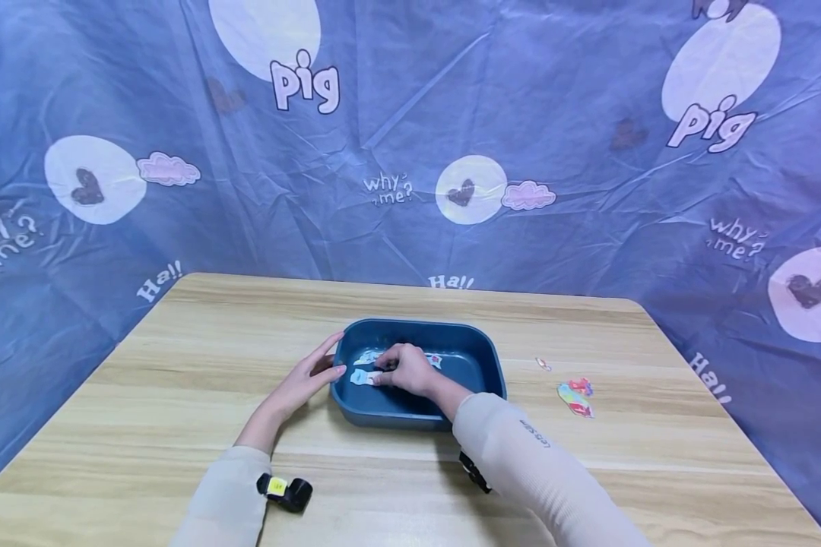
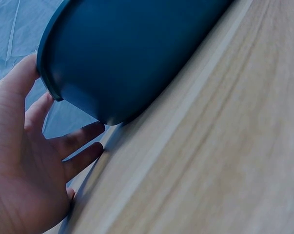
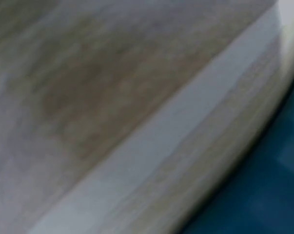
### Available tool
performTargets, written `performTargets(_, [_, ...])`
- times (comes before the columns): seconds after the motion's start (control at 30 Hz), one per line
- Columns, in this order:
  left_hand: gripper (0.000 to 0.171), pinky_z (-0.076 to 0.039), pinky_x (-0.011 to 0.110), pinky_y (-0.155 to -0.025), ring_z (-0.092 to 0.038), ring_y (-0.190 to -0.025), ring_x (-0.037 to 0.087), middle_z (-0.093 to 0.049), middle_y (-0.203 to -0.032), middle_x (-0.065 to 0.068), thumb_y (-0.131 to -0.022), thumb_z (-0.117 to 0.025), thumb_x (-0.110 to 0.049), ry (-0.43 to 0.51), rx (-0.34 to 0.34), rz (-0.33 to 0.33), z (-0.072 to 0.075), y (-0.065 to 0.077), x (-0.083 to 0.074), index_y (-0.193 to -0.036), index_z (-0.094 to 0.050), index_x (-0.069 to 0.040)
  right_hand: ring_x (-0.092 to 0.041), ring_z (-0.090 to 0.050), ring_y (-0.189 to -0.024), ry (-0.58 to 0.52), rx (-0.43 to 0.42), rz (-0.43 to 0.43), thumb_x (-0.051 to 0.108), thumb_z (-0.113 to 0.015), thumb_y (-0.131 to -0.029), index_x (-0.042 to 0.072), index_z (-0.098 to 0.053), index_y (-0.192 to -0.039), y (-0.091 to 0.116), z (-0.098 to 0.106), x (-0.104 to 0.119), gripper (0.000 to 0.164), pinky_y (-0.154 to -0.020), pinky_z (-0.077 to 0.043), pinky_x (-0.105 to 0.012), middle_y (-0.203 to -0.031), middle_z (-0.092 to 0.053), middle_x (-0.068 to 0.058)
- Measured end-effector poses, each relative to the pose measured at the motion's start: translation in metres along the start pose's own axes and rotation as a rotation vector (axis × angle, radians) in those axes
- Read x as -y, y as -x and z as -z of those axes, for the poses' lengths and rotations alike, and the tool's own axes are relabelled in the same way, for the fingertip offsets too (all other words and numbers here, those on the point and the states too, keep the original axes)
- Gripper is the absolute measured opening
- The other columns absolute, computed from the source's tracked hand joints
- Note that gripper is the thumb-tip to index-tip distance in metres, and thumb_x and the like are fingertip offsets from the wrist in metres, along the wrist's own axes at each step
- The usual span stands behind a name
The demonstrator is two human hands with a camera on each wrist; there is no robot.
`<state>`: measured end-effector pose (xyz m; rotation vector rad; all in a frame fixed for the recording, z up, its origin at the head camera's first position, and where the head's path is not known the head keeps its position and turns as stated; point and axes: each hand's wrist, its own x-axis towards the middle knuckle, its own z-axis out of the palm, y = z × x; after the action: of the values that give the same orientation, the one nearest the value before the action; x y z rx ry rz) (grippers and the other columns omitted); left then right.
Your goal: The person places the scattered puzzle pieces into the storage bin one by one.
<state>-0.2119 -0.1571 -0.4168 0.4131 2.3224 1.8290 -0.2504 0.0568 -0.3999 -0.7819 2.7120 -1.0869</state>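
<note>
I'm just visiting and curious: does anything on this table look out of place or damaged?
Nothing looks spilled or plainly damaged. A few colourful cutouts lie on the table right of the blue tray, while other cutouts are inside it, so those outside could seem stray.

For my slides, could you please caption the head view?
Left hand touches blue bin; right hand inside, among cutouts.

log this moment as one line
left hand: touching blue tray; right hand: inside tray, at paper cutout; loose cutouts: on table, right of tray
</note>
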Motion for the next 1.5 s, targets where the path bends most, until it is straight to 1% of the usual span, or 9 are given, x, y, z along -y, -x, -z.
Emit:
performTargets(0.17, [0.057, -0.026, 0.047, -0.094, -0.035, -0.117, 0.027, -0.038, -0.129, 0.016, -0.086, -0.053, -0.028, -0.018, -0.013, 0.004, -0.001, 0.000, 0.002, -0.135, -0.026, -0.029, -0.012, -0.053, -0.073, -0.010, -0.020, 0.022, 0.017, -0.073, -0.069, 0.004, -0.068, -0.090, 0.000, 0.001, 0.002, 0.025, -0.063, -0.043, -0.021, -0.082, -0.060, -0.001])
performTargets(0.33, [0.056, -0.025, 0.048, -0.094, -0.033, -0.118, 0.027, -0.037, -0.130, 0.015, -0.086, -0.052, -0.027, -0.022, -0.020, 0.022, -0.001, 0.001, 0.000, -0.135, -0.026, -0.032, -0.014, -0.053, -0.076, -0.007, -0.042, 0.040, 0.015, -0.072, -0.070, 0.004, -0.068, -0.090, -0.002, 0.005, 0.005, 0.024, -0.065, -0.043, -0.022, -0.084, -0.061, -0.001])
performTargets(0.53, [0.056, -0.025, 0.048, -0.095, -0.032, -0.119, 0.028, -0.035, -0.131, 0.016, -0.086, -0.053, -0.026, -0.025, -0.017, 0.015, -0.001, -0.001, 0.001, -0.135, -0.026, -0.030, -0.020, -0.055, -0.084, -0.060, -0.040, 0.032, 0.012, -0.070, -0.072, 0.002, -0.066, -0.094, -0.003, 0.016, 0.010, 0.024, -0.071, -0.044, -0.026, -0.091, -0.061, -0.005])
performTargets(0.63, [0.056, -0.024, 0.048, -0.095, -0.032, -0.119, 0.028, -0.034, -0.132, 0.016, -0.086, -0.053, -0.028, -0.033, -0.019, 0.021, -0.001, -0.001, 0.000, -0.135, -0.026, -0.031, -0.020, -0.055, -0.084, -0.082, -0.061, 0.025, 0.013, -0.070, -0.072, 0.002, -0.066, -0.094, -0.002, 0.022, 0.012, 0.025, -0.070, -0.045, -0.026, -0.090, -0.062, -0.007])
performTargets(0.77, [0.057, -0.023, 0.048, -0.095, -0.031, -0.119, 0.030, -0.034, -0.131, 0.018, -0.086, -0.053, -0.025, -0.027, -0.017, 0.030, -0.002, 0.003, -0.013, -0.136, -0.026, -0.026, -0.018, -0.055, -0.082, -0.138, -0.082, 0.011, 0.010, -0.068, -0.073, 0.001, -0.065, -0.096, -0.001, 0.033, 0.015, 0.025, -0.070, -0.045, -0.026, -0.092, -0.062, -0.009])
performTargets(0.93, [0.058, -0.024, 0.048, -0.095, -0.031, -0.119, 0.032, -0.033, -0.131, 0.021, -0.087, -0.052, -0.020, -0.024, -0.011, 0.023, -0.004, 0.010, -0.027, -0.137, -0.024, -0.017, -0.019, -0.054, -0.086, -0.203, -0.080, -0.013, 0.010, -0.066, -0.075, 0.000, -0.062, -0.102, 0.003, 0.049, 0.018, 0.029, -0.074, -0.045, -0.029, -0.099, -0.060, -0.013])
performTargets(1.17, [0.058, -0.025, 0.047, -0.095, -0.032, -0.118, 0.032, -0.034, -0.130, 0.022, -0.087, -0.052, -0.019, -0.023, -0.013, 0.022, -0.005, 0.011, -0.028, -0.137, -0.024, -0.016, -0.028, -0.053, -0.094, -0.254, -0.089, 0.048, 0.010, -0.066, -0.076, -0.004, -0.060, -0.105, 0.011, 0.070, 0.016, 0.033, -0.080, -0.042, -0.037, -0.103, -0.058, -0.019])
performTargets(1.27, [0.058, -0.025, 0.047, -0.095, -0.032, -0.118, 0.032, -0.033, -0.130, 0.021, -0.087, -0.053, -0.020, -0.024, -0.013, 0.022, -0.005, 0.010, -0.028, -0.137, -0.024, -0.016, -0.031, -0.052, -0.096, -0.268, -0.100, 0.049, 0.008, -0.066, -0.075, -0.005, -0.060, -0.104, 0.016, 0.080, 0.015, 0.033, -0.082, -0.041, -0.038, -0.103, -0.058, -0.019])
performTargets(1.5, [0.058, -0.023, 0.048, -0.095, -0.030, -0.119, 0.033, -0.031, -0.132, 0.021, -0.087, -0.052, -0.020, -0.031, -0.020, 0.037, -0.005, 0.011, -0.029, -0.137, -0.024, -0.017, -0.028, -0.052, -0.098, -0.251, -0.160, 0.055, 0.007, -0.067, -0.074, -0.003, -0.061, -0.103, 0.033, 0.105, 0.004, 0.031, -0.084, -0.040, -0.038, -0.103, -0.058, -0.017])
